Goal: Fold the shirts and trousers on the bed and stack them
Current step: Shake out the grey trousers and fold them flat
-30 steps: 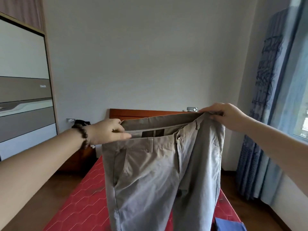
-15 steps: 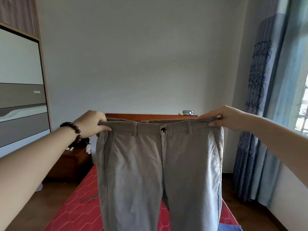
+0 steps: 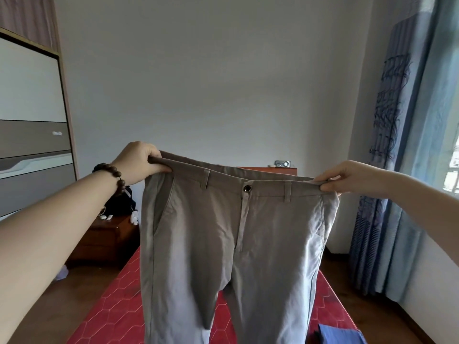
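Note:
A pair of beige trousers point(image 3: 223, 244) hangs in the air in front of me, front side facing me, button closed, both legs dropping below the frame. My left hand point(image 3: 139, 162), with a bead bracelet on the wrist, grips the left end of the waistband. My right hand point(image 3: 345, 177) pinches the right end of the waistband. The waistband is stretched flat between them. Below lies the bed point(image 3: 119, 301) with its red hexagon-patterned cover. A folded blue garment point(image 3: 337, 335) lies on the bed at the lower right.
A wardrobe point(image 3: 32, 145) stands on the left. A wooden nightstand point(image 3: 106, 239) with a dark bag point(image 3: 123, 202) is beside the bed's head. Blue curtains point(image 3: 402, 170) hang on the right by a window. A wooden headboard point(image 3: 270, 170) is behind the trousers.
The trousers went from twisted and half-turned to spread flat with the front facing me. My hands moved apart along the waistband and pulled it straight.

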`<state>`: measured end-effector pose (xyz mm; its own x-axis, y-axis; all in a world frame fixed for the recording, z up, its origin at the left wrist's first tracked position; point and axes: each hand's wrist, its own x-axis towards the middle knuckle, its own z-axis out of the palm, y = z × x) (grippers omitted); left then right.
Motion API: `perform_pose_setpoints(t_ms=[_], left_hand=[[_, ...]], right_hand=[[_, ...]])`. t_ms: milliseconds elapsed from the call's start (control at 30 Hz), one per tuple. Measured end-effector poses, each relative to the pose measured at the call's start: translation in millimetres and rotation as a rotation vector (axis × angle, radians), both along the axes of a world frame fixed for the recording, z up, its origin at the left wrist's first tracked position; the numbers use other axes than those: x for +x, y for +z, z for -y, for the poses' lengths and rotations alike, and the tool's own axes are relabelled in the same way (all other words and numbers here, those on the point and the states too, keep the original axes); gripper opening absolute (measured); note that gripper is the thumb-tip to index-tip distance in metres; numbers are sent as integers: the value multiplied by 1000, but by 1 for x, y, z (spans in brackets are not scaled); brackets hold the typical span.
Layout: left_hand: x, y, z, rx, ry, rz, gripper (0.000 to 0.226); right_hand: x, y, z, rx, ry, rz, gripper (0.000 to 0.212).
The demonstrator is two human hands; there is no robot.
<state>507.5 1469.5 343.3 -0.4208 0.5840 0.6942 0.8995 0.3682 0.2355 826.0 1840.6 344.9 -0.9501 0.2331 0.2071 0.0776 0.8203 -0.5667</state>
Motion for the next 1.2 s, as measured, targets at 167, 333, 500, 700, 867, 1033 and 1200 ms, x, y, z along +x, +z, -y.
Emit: perform_pose_setpoints(t_ms=[167, 333, 500, 700, 867, 1033, 1200], left_hand=[[-3, -3, 3, 20, -5, 9, 22], [-11, 7, 14, 5, 4, 71, 27], [-11, 9, 33, 38, -236, 488, 24], [-7, -46, 19, 543, -358, 1138, 9], [6, -89, -21, 758, 31, 1283, 37], [79, -92, -71, 762, -50, 1011, 17], [123, -89, -88, 602, -140, 690, 26]], right_hand=[[-2, -7, 8, 141, 51, 225, 21], [-9, -18, -1, 173, -90, 24, 6], [-13, -21, 7, -541, 70, -319, 11], [-47, -55, 12, -696, -289, -522, 24], [-81, -75, 45, -622, -669, -594, 11], [-107, -67, 124, -873, -401, -602, 9], [-121, -57, 185, -823, -217, -445, 24]])
